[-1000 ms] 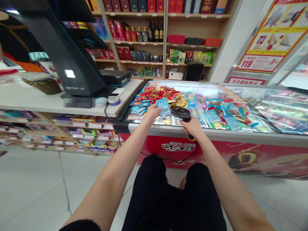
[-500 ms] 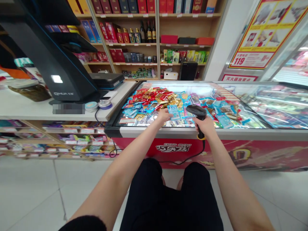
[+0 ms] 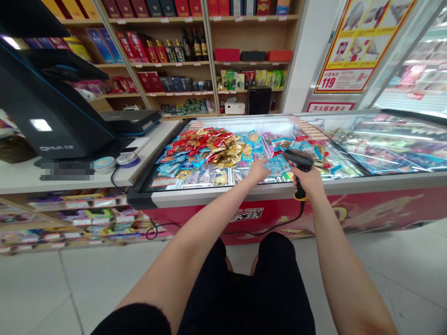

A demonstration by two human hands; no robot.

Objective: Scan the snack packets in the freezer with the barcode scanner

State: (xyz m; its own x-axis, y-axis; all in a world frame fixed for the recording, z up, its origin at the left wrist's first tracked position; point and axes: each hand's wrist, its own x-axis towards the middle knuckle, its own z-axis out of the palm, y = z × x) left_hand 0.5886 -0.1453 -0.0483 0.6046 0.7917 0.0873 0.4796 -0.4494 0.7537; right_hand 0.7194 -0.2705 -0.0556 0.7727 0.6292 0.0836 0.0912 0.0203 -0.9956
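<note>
- Black barcode scanner (image 3: 302, 160) sits clamped in my remote view by the right hand (image 3: 309, 182), fingers (image 3: 307, 179) wrapped round its grip, above the display freezer's (image 3: 349, 186) front edge.
- Left hand (image 3: 259, 171) hovers over the freezer's open side, just beside a blue snack packet (image 3: 278, 165); I cannot tell whether it grips it.
</note>
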